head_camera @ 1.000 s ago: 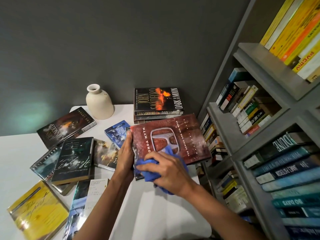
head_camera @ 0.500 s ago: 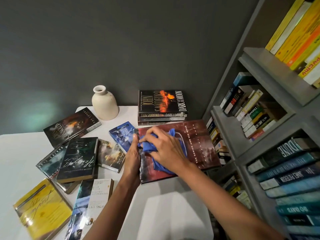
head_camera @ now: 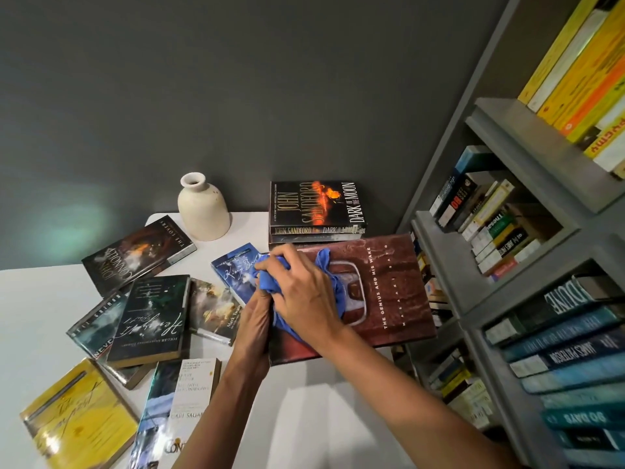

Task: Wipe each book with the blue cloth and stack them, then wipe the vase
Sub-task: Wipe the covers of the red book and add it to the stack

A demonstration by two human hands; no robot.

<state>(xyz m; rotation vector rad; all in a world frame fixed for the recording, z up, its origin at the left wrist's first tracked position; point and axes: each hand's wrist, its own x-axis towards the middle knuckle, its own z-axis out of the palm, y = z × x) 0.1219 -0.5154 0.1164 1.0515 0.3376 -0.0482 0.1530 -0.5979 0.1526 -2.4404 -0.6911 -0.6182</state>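
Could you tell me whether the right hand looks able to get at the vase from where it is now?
Probably yes: the right hand, gripping the blue cloth, has only a flat-lying blue book and bare table between it and the upright vase.

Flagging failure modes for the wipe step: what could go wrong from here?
1. The left hand grips the Masaaki Sato hardcover by one edge only; its far side seems to overhang the table, so pressure from the right hand could tip it.
2. The blue cloth wipes beside the blue paperback, which may get shoved.
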